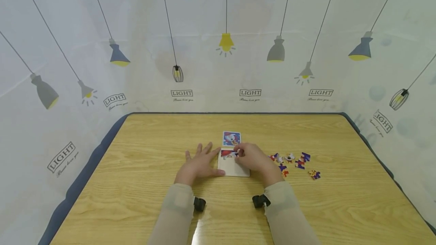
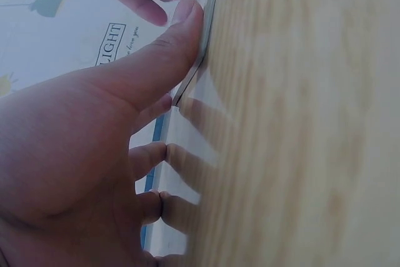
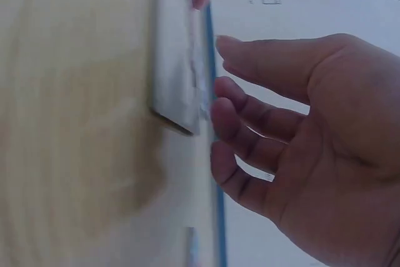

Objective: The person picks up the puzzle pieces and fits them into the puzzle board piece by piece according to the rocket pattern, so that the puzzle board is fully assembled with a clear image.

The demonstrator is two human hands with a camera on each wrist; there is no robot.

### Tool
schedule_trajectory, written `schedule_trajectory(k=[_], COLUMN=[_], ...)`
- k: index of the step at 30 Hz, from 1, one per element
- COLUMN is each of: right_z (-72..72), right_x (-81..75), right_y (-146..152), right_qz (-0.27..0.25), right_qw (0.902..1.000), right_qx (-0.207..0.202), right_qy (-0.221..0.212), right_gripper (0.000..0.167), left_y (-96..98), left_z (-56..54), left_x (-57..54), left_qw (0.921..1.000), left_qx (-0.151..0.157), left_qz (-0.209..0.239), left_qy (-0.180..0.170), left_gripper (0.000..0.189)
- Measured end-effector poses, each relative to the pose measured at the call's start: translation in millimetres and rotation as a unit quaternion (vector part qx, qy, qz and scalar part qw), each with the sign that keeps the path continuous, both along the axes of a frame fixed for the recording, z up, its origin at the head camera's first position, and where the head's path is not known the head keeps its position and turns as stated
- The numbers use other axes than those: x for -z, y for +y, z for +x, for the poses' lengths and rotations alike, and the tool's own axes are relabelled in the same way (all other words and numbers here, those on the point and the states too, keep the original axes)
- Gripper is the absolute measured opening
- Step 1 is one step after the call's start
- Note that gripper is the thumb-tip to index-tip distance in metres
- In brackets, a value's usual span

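Note:
A pale square puzzle board [image 1: 235,170] lies on the table, with a strip of red, white and purple picture along its far edge. Just beyond it is a small card [image 1: 231,138] printed with a white character on blue. My left hand [image 1: 201,163] spreads its fingers at the board's left side, its thumb resting on the near left corner. Over the board's right part hovers my right hand [image 1: 255,158], fingers loosely bent, with thumb and index apart over the picture strip. In the right wrist view no piece shows between the right fingers [image 3: 226,120].
Several loose puzzle pieces [image 1: 289,157] are scattered right of the right hand, one piece [image 1: 314,174] lying a little apart. The wooden table [image 1: 136,199] ends at the back against a white curtain [image 1: 211,75] printed with lamps. Each wrist wears a small black camera.

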State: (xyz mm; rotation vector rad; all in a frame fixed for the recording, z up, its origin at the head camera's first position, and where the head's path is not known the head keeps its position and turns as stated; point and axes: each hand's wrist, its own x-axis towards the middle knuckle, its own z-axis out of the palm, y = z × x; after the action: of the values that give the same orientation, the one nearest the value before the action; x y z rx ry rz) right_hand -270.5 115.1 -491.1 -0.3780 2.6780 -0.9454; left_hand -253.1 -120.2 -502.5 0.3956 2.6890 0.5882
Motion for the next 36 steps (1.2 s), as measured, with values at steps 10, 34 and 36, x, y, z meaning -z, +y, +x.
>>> schedule_trajectory(k=[10,34,36], right_z=[5.7,3.8,2.8], right_x=[-47.2,-54.7,-45.6], right_y=[42.0,184.4,183.7], right_qz=[0.045,0.063,0.058], right_qw=[0.9971,0.9943,0.9953], right_qx=[-0.059,-0.053,-0.051], right_qy=[0.019,0.068,0.059], right_gripper=[0.043,0.035,0.036], left_y=[1.8,0.9,1.1], left_z=[0.8,3.3,3.5], left_x=[-1.2,-8.6,-8.2], left_qw=[0.9998,1.0,1.0], left_qx=[0.001,0.001,0.001], left_qz=[-0.015,-0.009,-0.008], left_qy=[0.01,0.003,0.002], left_gripper=[0.097,0.096,0.096])
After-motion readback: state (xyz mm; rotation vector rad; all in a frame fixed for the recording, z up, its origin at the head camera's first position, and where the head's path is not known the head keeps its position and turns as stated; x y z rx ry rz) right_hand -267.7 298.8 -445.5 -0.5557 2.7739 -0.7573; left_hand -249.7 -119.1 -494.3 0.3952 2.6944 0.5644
